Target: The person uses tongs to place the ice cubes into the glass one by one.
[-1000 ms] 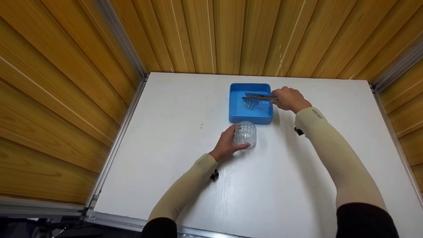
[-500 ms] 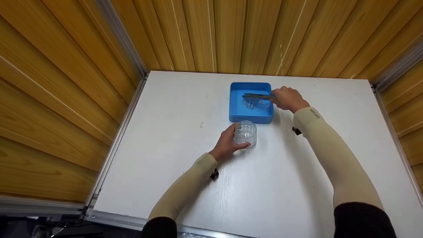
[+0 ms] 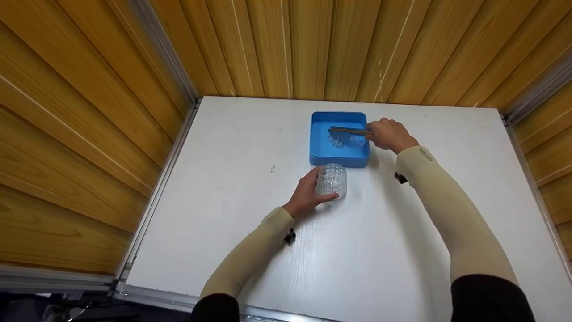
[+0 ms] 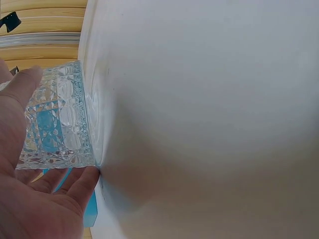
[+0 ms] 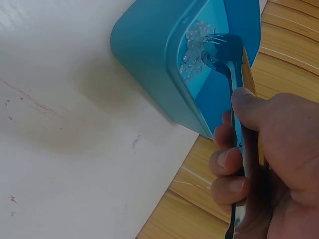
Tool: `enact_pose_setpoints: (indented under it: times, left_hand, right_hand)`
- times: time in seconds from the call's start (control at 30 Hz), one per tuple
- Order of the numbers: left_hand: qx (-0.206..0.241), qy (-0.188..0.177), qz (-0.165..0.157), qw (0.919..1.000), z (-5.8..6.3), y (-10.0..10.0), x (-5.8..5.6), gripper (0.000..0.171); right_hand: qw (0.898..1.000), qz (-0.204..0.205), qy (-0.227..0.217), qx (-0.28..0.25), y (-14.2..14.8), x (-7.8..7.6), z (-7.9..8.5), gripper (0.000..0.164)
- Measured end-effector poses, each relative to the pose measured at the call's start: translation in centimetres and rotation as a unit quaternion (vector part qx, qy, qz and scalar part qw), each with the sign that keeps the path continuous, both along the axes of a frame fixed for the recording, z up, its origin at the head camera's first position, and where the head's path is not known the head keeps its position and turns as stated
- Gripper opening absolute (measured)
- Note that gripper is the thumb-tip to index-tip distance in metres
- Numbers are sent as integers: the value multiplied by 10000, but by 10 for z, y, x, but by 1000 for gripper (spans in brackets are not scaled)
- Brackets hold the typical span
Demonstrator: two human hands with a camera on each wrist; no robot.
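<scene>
A cut-glass tumbler (image 3: 331, 181) stands upright on the white table just in front of a blue square tray (image 3: 317, 154). My left hand (image 3: 307, 193) grips the tumbler (image 4: 57, 119) from its left side, thumb and fingers curled round it. My right hand (image 3: 389, 134) holds metal tongs (image 3: 349, 131) over the tray. The tongs' tips (image 5: 222, 47) reach down to clear ice pieces (image 5: 195, 49) lying inside the tray (image 5: 149, 55). Whether the tips have a piece between them is not visible.
The white table (image 3: 232, 179) sits in a corner of wooden slat walls, with metal edging along its left and right sides. The tray stands near the table's far middle. Both forearms wear beige sleeves.
My right hand and the tongs shifted very slightly inside the tray. The left hand and tumbler stay where they were.
</scene>
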State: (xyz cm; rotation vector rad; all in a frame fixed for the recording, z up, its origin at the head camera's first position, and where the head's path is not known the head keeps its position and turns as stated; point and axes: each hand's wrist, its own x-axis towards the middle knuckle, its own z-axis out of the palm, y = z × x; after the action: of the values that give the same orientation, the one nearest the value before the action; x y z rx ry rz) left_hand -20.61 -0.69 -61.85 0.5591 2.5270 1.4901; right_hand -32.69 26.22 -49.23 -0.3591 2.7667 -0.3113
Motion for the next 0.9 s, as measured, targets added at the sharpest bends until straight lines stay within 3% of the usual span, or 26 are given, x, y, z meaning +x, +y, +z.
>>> enact_pose_setpoints:
  times: [0.9]
  left_hand:
    - [-79,-7,-7,10000,-4,0,-3,97]
  right_hand:
    - [9995,163,197,-183,17,3,10,32]
